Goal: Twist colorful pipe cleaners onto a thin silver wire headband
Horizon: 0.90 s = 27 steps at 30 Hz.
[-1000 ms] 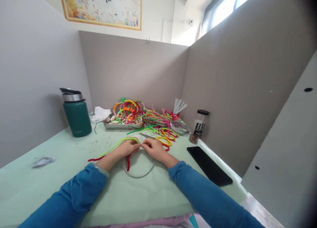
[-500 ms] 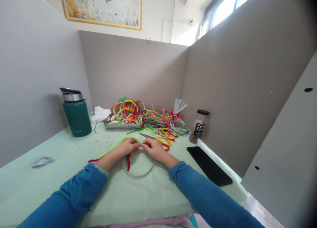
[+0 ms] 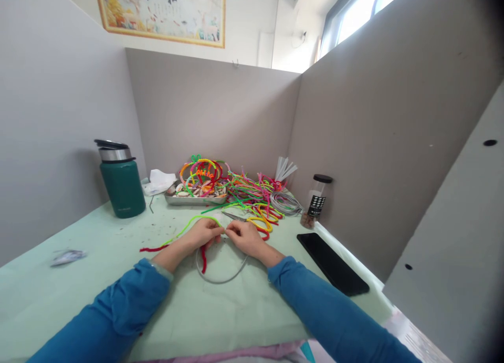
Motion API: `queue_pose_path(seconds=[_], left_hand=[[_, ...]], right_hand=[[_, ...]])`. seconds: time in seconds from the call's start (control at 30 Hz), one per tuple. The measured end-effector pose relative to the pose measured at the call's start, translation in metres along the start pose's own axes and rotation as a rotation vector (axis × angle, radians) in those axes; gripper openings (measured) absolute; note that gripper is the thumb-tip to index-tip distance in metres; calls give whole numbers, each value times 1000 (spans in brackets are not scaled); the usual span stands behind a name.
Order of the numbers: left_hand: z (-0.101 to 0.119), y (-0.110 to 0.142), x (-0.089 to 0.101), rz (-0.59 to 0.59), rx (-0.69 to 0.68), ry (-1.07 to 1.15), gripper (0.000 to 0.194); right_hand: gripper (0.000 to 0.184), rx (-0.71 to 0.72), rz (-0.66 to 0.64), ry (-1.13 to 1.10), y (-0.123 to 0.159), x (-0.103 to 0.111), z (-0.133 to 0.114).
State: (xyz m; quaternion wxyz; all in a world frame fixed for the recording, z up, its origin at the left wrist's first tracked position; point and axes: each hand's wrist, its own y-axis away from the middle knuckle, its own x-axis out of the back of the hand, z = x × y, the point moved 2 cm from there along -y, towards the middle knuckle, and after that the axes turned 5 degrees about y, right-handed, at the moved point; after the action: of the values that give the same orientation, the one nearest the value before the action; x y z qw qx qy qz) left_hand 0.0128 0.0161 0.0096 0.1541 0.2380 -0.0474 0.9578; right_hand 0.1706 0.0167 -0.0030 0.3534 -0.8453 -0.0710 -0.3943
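My left hand [image 3: 205,232] is closed in a pinch on a bright green pipe cleaner [image 3: 189,222], which arcs away to the left over the wrist. Fingertip to fingertip with it, my right hand [image 3: 244,236] is also pinched closed; whatever lies between its fingers is too small to make out. A red pipe cleaner [image 3: 203,260] pokes out below my left palm, and another red end [image 3: 151,249] shows left of the wrist. Below both hands curves a loop of grey wire [image 3: 220,282], its upper part hidden by them. Scissors [image 3: 264,225] with yellow and red handles lie just beyond my right hand.
Behind my hands stand a metal tray [image 3: 197,200] of small pieces with pipe-cleaner hoops and a heap of coloured pipe cleaners [image 3: 252,190]. Coiled grey wire [image 3: 286,204], a clear jar [image 3: 316,201] and a black phone [image 3: 333,263] are right; a green bottle [image 3: 123,187] is left.
Both hands stay in nearly the same place, fingertips together. The green pipe cleaner's arc has shifted very slightly over the left wrist.
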Motion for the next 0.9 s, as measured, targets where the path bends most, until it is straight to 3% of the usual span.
queue_pose_path(seconds=[0.13,0.67,0.9], left_hand=[[-3,-2,0,41,-14,-4,39],[-10,-5,1,-36,26,146,31],[-5,-5,-1,16,27,122,37]], right_hand=[[19,-5,28,6,-1,0,1],[17,23,13,-16,1,0,0],[19,3,29,-14,1,0,0]])
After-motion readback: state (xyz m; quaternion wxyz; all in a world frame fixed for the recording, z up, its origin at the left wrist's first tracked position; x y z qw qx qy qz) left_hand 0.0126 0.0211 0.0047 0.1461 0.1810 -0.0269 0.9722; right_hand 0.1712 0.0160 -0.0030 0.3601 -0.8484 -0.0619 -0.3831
